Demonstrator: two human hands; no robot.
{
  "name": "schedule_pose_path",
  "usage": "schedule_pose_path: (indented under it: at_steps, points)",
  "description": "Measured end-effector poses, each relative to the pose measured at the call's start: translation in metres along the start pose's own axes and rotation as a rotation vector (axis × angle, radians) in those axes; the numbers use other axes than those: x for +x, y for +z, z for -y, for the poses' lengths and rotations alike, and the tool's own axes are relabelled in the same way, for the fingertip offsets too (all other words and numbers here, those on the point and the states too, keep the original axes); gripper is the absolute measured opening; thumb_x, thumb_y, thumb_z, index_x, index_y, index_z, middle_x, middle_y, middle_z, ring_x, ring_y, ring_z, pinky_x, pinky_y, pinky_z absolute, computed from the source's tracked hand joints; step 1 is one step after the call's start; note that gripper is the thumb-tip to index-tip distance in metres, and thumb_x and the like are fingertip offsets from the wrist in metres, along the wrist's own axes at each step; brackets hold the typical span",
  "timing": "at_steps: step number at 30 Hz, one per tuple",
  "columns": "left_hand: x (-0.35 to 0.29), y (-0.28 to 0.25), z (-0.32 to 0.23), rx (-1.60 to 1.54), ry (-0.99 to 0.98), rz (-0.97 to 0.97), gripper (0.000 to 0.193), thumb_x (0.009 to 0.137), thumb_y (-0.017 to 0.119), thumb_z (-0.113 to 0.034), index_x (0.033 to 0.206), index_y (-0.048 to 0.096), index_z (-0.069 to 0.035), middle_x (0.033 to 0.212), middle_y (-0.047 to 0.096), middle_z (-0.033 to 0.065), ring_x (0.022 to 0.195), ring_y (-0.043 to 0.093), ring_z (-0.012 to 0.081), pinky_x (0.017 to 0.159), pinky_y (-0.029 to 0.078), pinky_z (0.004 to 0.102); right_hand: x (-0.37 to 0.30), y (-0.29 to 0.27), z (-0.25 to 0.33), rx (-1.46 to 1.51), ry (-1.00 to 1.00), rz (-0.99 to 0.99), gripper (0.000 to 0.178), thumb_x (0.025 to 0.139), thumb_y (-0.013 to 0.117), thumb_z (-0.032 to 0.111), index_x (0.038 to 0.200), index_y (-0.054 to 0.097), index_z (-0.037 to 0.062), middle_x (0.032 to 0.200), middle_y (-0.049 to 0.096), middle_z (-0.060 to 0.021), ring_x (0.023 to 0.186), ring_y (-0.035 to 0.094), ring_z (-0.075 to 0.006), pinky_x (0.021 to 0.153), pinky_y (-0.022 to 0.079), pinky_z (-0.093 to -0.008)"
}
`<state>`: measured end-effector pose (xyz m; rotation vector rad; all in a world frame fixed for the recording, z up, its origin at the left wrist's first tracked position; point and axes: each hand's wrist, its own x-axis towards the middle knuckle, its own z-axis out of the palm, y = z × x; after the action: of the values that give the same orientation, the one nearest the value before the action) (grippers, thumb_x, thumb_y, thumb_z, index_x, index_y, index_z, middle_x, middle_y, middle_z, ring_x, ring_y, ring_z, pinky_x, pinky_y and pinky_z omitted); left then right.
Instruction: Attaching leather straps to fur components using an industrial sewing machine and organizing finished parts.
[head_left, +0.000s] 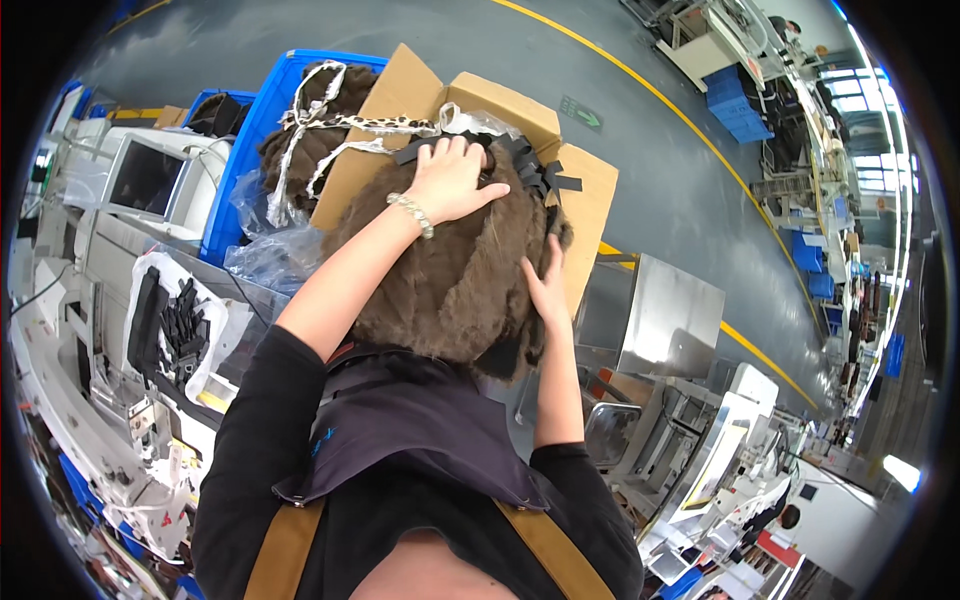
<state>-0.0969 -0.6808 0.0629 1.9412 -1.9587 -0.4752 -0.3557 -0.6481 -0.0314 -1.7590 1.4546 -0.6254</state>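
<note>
The left hand (pixel 452 180) is lying spread flat on a brown fur bundle (pixel 450 270), while the right hand (pixel 545 290) is pressing open against its side. The bundle is sitting against an open cardboard box (pixel 590 190), beside a blue crate (pixel 250 140); a green arrow sign (pixel 581 112) is marking the floor.

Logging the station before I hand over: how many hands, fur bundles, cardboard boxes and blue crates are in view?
Hands: 2, left hand flat on top, right hand at the side of the same bundle
Brown fur bundles: 2, held bundle and crate bundle
Cardboard boxes: 1, cardboard box
Blue crates: 2, near crate and far crate
Total: 7
</note>
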Motion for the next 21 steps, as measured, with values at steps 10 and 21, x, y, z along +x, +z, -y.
schedule_pose_path:
  at_steps: [10, 21]
  points:
    - [-0.058, -0.01, -0.057, 0.101, 0.176, 0.048, 0.076, 0.067, 0.066, -0.06, 0.125, 0.048, -0.016, 0.137, 0.036, 0.0237, 0.131, 0.03, 0.0387, 0.102, 0.017, 0.0643, 0.029, 0.002, 0.02, -0.316, 0.388, 0.204, 0.065, 0.071, 0.062, 0.026, 0.126, 0.035, 0.006, 0.105, 0.057, -0.033, 0.102, 0.055, -0.0457, 0.088, 0.045, -0.048]
    - [-0.061, 0.019, -0.051, 0.376, 0.241, 0.309, 0.054, 0.069, 0.069, -0.042, 0.118, 0.059, -0.02, 0.142, 0.034, 0.0129, 0.136, 0.022, 0.0323, 0.103, 0.012, 0.0686, -0.013, -0.02, -0.043, 0.45, 0.335, -0.126, 0.074, 0.063, 0.072, 0.004, 0.129, 0.038, -0.0017, 0.117, 0.055, -0.0152, 0.106, 0.054, -0.0238, 0.093, 0.042, -0.0331]
